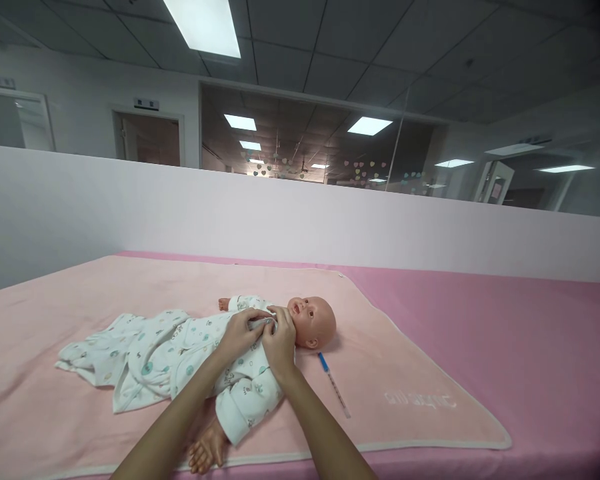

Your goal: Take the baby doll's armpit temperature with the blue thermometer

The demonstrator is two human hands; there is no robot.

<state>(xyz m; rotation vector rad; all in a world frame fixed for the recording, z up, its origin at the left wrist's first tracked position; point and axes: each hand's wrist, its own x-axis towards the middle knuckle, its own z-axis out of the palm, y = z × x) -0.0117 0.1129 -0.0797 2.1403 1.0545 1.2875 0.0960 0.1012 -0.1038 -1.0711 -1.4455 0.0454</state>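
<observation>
A bald plastic baby doll lies on its back on a pale pink blanket over the pink surface, head to the right. Its white cotton baby suit, printed with small teal and grey shapes, is rumpled at the legs. The left hand and right hand meet under the chin, each grip pinched on the suit's collar. A thin blue-tipped stick lies beside the head.

Only one bit of lettering shows right now: a pale wordmark on the pink blanket, by its near right corner, upside down from here and too faint to spell out. The door plate on the far wall is too small to read.
</observation>
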